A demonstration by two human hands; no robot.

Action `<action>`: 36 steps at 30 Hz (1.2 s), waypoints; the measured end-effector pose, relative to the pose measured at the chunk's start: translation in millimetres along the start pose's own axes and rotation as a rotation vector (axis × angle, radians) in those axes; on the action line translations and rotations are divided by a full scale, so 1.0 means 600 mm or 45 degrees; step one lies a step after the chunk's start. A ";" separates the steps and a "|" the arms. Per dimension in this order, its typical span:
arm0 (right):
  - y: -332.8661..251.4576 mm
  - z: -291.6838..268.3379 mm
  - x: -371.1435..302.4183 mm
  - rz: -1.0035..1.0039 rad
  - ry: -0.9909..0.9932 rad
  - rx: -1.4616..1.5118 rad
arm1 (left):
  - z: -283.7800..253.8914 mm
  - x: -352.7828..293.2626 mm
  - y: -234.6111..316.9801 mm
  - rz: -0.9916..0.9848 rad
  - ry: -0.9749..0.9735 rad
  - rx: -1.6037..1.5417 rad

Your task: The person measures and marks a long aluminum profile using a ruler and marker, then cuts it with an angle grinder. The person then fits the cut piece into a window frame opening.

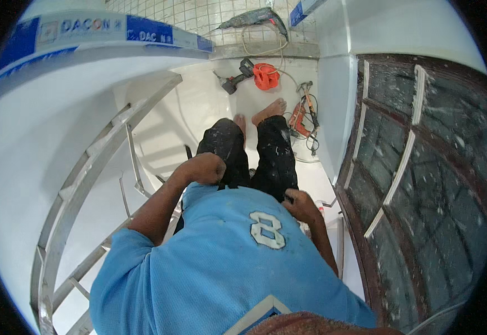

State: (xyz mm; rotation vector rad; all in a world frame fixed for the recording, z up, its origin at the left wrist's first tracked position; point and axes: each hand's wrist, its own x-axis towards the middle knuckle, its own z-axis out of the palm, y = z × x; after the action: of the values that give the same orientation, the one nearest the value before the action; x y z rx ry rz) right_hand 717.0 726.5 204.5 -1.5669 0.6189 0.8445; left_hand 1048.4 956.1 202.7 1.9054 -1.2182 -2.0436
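My left hand (209, 168) is closed over my left thigh, just above the front hem of my blue jersey (221, 234). Its fingers curl inward, so whatever they may hold is hidden. On the other side, my right hand (302, 204) is closed too, with bent fingers against the jersey's hem and the top of my paint-spotted black trousers (274, 153). I cannot make out what is inside that grip. Both hands are at waist level, apart from each other.
A metal ladder (101, 148) leans at my left. Ahead on the floor lie a cordless drill (235, 80), an orange cord reel (266, 76), an orange corded drill (300, 120) and a hammer (309, 94). Farther off is a rotary hammer (254, 18). A dark-framed window (416, 184) stands right.
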 end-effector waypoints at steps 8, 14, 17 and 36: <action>0.028 -0.066 0.170 0.335 -0.052 0.251 | -0.278 0.342 -0.062 0.069 0.086 0.154; 0.091 -0.191 0.410 0.296 0.658 0.214 | -0.342 0.768 -0.251 0.237 0.569 0.820; 0.118 -0.230 0.518 0.174 0.828 0.166 | -0.286 0.899 -0.338 0.284 0.387 1.185; 0.298 -0.434 0.720 -0.152 1.113 0.059 | -0.256 0.948 -0.575 0.252 0.529 1.165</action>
State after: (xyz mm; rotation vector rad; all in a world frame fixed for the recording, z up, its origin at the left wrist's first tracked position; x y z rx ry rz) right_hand 880.2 470.2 -236.0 -1.8835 1.1302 0.0086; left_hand 1210.5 797.2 -441.0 2.2017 -2.3046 -0.9356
